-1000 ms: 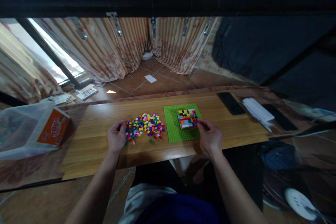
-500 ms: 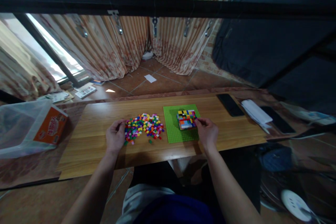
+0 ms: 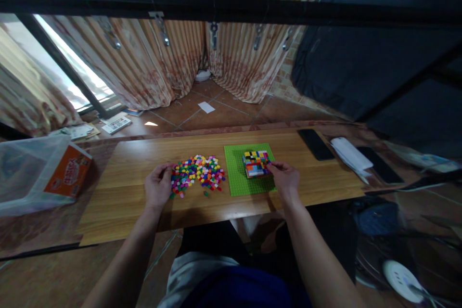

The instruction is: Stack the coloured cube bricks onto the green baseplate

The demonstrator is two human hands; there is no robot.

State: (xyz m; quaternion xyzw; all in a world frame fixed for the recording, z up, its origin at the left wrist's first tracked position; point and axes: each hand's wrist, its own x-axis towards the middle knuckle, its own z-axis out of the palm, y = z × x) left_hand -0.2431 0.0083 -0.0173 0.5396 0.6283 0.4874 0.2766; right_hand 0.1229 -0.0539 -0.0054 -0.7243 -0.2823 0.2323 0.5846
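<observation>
Step in hand, seemingly: fitting at brick block (image 3: 256, 163), on green baseplate (image 3: 236, 180), just left of your right fingers (image 3: 278, 165). Fingertips close together at its edge; can't tell if pinching brick. Left fingers (image 3: 162, 169) bunched, grip unclear; loose bricks (image 3: 198, 171) just right. Next move calls for square alignment.

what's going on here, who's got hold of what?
A person is at a wooden table with toy bricks. Their left hand is at the left edge of a loose multicolored brick pile; whether it grips a piece is unclear. Their right hand has its fingertips at the right side of a small brick build, which sits on a green baseplate. Whether those fingers pinch a brick is too small to tell.
</observation>
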